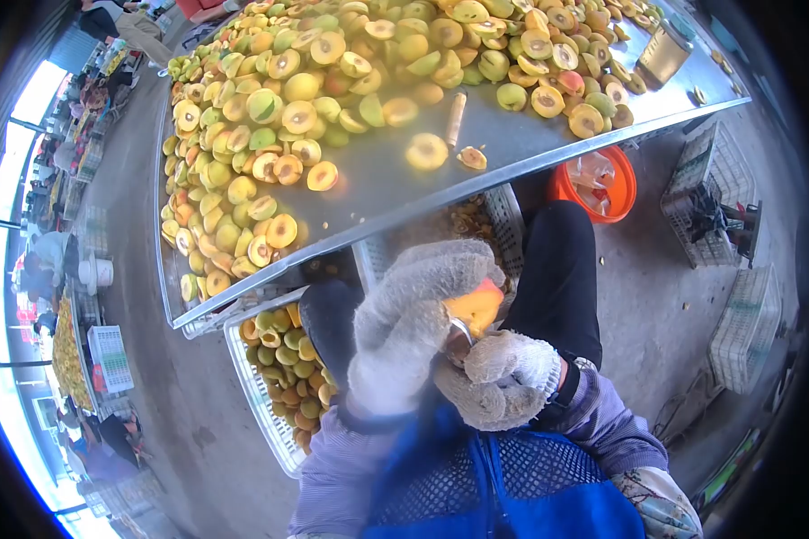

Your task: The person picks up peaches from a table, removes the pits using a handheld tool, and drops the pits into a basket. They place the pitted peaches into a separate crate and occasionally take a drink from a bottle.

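Both of my hands are in pale knitted gloves, close together above my lap. My left hand (409,314) has its fingers wrapped round a yellow-orange fruit piece with a red patch (478,307). Just below and to the right, my right hand (503,377) is closed on a small metal tool (458,342), which touches the fruit's lower side. The tool's handle is hidden in the glove. Past my hands, a metal table (377,184) bears a large heap of halved fruit (306,81). A wooden-looking stick (457,119) lies near a single half (426,152).
Under the table edge are a crate of fruit halves (288,377), a crate with scraps (503,220) and an orange bucket (625,184). A jar (665,52) stands at the table's right. Stacked crates (746,328) are at the right; people are at the far left.
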Tool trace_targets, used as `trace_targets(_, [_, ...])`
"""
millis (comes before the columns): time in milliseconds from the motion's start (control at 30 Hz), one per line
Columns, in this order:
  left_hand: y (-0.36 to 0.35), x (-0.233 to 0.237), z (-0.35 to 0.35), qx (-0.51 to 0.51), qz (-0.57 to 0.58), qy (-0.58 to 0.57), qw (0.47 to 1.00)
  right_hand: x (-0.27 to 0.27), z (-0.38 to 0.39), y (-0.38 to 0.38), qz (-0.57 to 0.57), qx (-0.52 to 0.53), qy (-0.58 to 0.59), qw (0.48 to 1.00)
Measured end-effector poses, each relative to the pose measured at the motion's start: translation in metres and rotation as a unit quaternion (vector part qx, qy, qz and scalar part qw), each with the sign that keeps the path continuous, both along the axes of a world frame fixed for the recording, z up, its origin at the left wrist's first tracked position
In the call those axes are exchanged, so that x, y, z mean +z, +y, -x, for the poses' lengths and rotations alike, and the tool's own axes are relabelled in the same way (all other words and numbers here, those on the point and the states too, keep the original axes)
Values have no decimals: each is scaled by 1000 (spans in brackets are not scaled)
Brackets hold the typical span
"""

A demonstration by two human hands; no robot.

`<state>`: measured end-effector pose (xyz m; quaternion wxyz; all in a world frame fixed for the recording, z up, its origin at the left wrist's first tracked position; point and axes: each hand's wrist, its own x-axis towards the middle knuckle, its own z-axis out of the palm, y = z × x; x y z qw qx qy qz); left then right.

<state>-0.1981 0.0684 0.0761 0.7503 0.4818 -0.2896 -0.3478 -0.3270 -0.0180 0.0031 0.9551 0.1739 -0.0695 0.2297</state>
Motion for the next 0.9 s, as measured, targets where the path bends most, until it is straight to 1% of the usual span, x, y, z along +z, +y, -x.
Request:
trace_targets(67, [-2, 0, 6, -13, 82, 66, 994, 15, 2, 0, -50, 13, 10, 999])
trace_targets(133, [3, -7, 2, -23, 9, 33, 999, 24, -1, 0, -110, 31, -6, 993])
trace_targets(200, [1, -4, 2, -21, -9, 129, 991, 10, 2, 2, -111, 71, -2, 991])
trace_targets(233, [-7, 6, 5, -16, 11, 238, 971, -6, 2, 5, -78, 102, 16, 992])
trace_targets(267, [-13, 11, 4, -10, 32, 344, 938, -13, 9, 1, -1, 58, 12, 998])
trace_targets(333, [-14, 3, -4, 6, -37, 283, 958, 3, 9, -8, 170, -16, 10, 985])
trace_targets(367, [-12, 1, -8, 19, -72, 251, 965, -18, 15, -6, 121, 8, 86, 989])
trace_targets(400, [-6, 4, -10, 59, -75, 226, 970, -41, 22, -6, 72, 37, 163, 983])
trace_targets(433, [6, -14, -26, 58, -40, 105, 992, -45, 22, -9, 24, 72, 241, 968])
trace_targets(467, [23, -25, -43, 78, -56, 75, 993, -39, 29, -24, 281, -12, 153, 947])
trace_targets(500, [43, -32, -58, 100, -75, 46, 991, -10, 19, -28, 384, -70, 114, 913])
trace_targets(533, [62, -37, -70, 161, -102, 38, 981, 19, 10, -33, 487, -123, 86, 861])
trace_targets(567, [81, -42, -79, 220, -130, 31, 966, 38, -4, -24, 464, -149, 136, 863])
trace_targets(600, [104, -50, -88, 274, -196, -1, 942, 35, -7, -21, 590, -151, 145, 780])
trace_targets(633, [128, -61, -94, 322, -261, -33, 910, 31, -10, -17, 703, -134, 158, 680])
trace_targets(700, [179, -101, -104, 369, -368, 76, 850, 29, -17, -25, 663, -45, 184, 725])
trace_targets(767, [232, -159, -99, 366, -481, 33, 796, 28, -25, -19, 675, -25, 173, 717])
trace_targets(800, [251, -176, -94, 314, -571, 4, 758, 29, -31, -16, 678, -17, 172, 715])
trace_targets(833, [266, -193, -87, 256, -655, -22, 711, 31, -36, -12, 681, -8, 172, 712])
trace_targets(900, [281, -243, -64, 227, -749, -110, 613, 32, -45, -4, 702, -6, 172, 691])
